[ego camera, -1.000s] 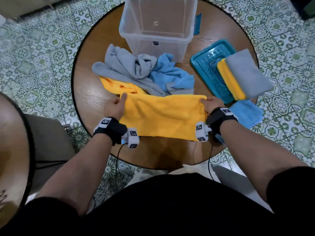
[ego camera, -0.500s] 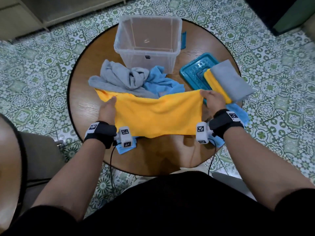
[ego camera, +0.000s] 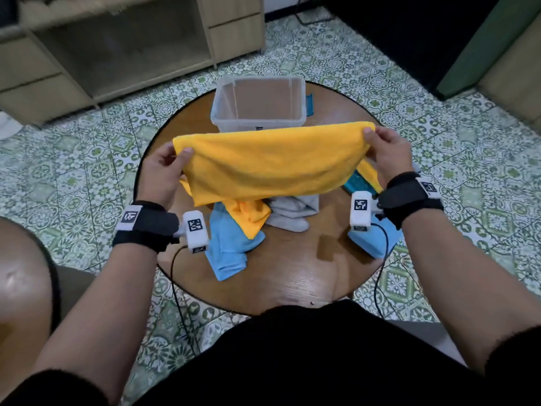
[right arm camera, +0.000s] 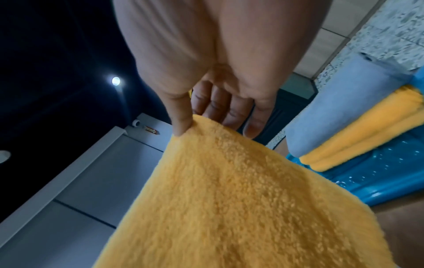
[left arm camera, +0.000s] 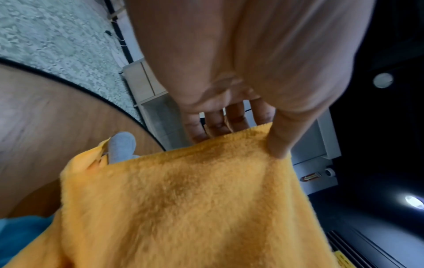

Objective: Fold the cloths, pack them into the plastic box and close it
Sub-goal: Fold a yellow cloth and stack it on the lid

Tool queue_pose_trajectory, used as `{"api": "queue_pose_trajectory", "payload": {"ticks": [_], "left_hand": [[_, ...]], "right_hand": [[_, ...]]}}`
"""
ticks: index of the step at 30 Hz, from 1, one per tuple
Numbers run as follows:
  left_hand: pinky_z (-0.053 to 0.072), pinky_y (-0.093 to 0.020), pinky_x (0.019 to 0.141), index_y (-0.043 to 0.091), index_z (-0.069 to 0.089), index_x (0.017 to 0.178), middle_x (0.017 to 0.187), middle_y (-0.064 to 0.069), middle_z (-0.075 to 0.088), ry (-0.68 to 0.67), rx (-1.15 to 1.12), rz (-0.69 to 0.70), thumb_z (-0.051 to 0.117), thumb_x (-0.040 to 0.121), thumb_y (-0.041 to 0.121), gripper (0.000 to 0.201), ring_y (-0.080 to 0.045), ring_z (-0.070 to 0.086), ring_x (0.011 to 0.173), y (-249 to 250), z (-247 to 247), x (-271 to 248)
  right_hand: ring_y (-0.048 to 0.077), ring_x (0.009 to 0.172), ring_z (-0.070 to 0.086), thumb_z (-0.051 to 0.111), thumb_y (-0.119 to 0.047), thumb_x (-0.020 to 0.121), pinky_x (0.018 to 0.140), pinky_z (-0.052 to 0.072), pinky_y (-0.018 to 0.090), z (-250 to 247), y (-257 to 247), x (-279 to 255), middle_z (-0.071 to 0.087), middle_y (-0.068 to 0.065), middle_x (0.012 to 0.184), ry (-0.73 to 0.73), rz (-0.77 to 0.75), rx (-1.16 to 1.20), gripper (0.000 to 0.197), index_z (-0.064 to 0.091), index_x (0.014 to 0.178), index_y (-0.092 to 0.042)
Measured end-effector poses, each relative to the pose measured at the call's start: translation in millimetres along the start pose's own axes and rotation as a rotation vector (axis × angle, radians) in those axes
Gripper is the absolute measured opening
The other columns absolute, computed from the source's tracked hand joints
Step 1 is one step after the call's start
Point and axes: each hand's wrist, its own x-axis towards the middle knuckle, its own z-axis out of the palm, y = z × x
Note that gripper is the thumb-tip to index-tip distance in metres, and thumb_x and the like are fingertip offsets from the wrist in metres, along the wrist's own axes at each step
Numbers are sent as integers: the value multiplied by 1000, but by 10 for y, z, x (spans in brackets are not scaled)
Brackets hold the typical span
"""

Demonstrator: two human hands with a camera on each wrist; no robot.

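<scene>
Setting: domestic room, likely a living area. Floor (ego camera: 380,68) laid in green-and-white patterned ceramic tile. Round wood-grain bench (ego camera: 292,273) with black edge band at centre. Low light-wood shelving unit with drawers (ego camera: 117,48) at 11 o'clock. Dark green upholstered furniture (ego camera: 483,45) at 2 o'clock; type unclear.

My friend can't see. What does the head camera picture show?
Two hands, left and right, hold a yellow cloth stretched above a round table. Behind it stands an empty clear box; blue and grey cloths lie crumpled underneath.
</scene>
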Motion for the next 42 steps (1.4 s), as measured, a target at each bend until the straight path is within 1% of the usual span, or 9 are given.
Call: {"api": "queue_pose_trajectory", "payload": {"ticks": [5,9,13,20,27,33,35,38,42], "left_hand": [[53,-24,73,25,72,90,81,14,72,-47,-50,46,65,92,5,21,-4,64,79,47,-7,-41],[51,-21,71,23,76,81,80,11,72,-62,-166,-1,62,91,0,28,-6,64,77,88,-69,-28],[50,-19,67,20,71,79,73,11,68,-46,-259,-27,56,95,4,27,-5,61,72,101,-112,-13],[52,-23,69,26,68,103,95,7,67,-42,-247,-30,53,98,12,21,-9,61,85,36,-147,0],[50,-23,75,24,76,81,80,9,68,40,-286,-59,58,98,30,26,-8,61,80,89,-85,-26],[48,-27,77,19,68,74,68,11,61,45,-242,-23,65,94,18,20,-9,55,74,10,-184,21],[48,-32,81,14,69,78,71,9,62,-7,-229,0,72,88,22,13,-12,56,78,-33,-244,32],[52,-29,84,-9,63,109,80,8,70,-17,-192,19,70,88,10,29,-13,63,84,-71,-273,34],[55,-25,75,-1,64,113,83,10,71,23,-160,10,62,91,-1,22,-9,64,84,-33,-233,3]], "right_hand": [[17,86,61,63,-34,94,87,55,38,-6,-97,-3,68,5,91,100,-85,-240,27,71,104,-9],[13,74,60,61,-39,94,74,50,29,-44,-165,-19,65,0,79,117,-144,-365,30,72,96,-11],[15,73,61,63,-36,93,72,58,38,-40,-212,-59,66,1,77,63,-139,-227,24,71,92,-13],[8,81,64,67,-12,92,68,54,25,6,-313,-169,67,-4,88,-133,-109,0,17,65,106,-20],[11,73,54,62,-20,96,68,50,32,79,-274,-188,60,-3,77,-69,-87,6,10,66,87,-16],[19,87,54,62,-20,96,76,49,38,47,-250,-118,62,3,88,-77,-54,43,6,64,95,-14],[17,87,57,61,-18,96,76,50,37,42,-258,-114,64,2,90,-67,-51,43,4,64,98,-15],[16,89,59,61,-15,96,75,53,35,52,-251,-115,66,0,94,-66,-63,31,6,64,100,-17],[11,85,61,60,-13,97,76,53,34,78,-222,-147,66,-2,93,-39,-113,-4,8,64,99,-19]]}}
